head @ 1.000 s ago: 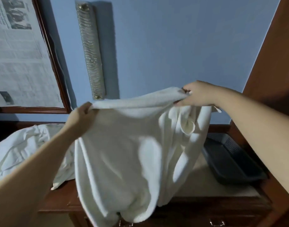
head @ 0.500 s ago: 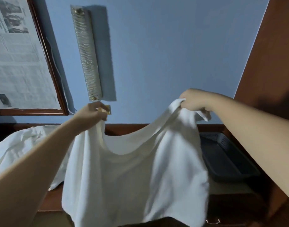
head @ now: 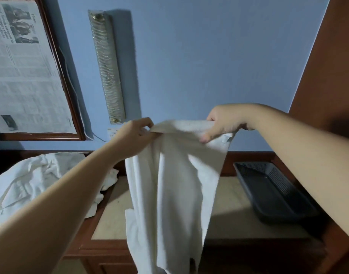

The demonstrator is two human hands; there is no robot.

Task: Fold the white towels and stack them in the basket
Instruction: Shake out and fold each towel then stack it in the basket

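Observation:
A white towel (head: 169, 194) hangs lengthwise in the air above the wooden dresser top (head: 229, 224). My left hand (head: 134, 137) pinches its top edge at the left. At the right, my right hand (head: 223, 123) grips the same top edge, thumb under the cloth. The two hands are close together, and the towel's lower end drops below the dresser's front edge. A pile of crumpled white towels (head: 37, 186) lies on the dresser's left side. The dark plastic basket (head: 268, 198) stands at the right with nothing in it.
A framed newspaper (head: 25, 66) and a long wall lamp (head: 106, 66) hang on the blue wall behind. A brown wooden panel (head: 331, 66) rises at the right, close to the basket.
My hands have come closer together, so the towel now hangs narrow and folded lengthwise instead of spread wide. Its sagging top edge is now taut.

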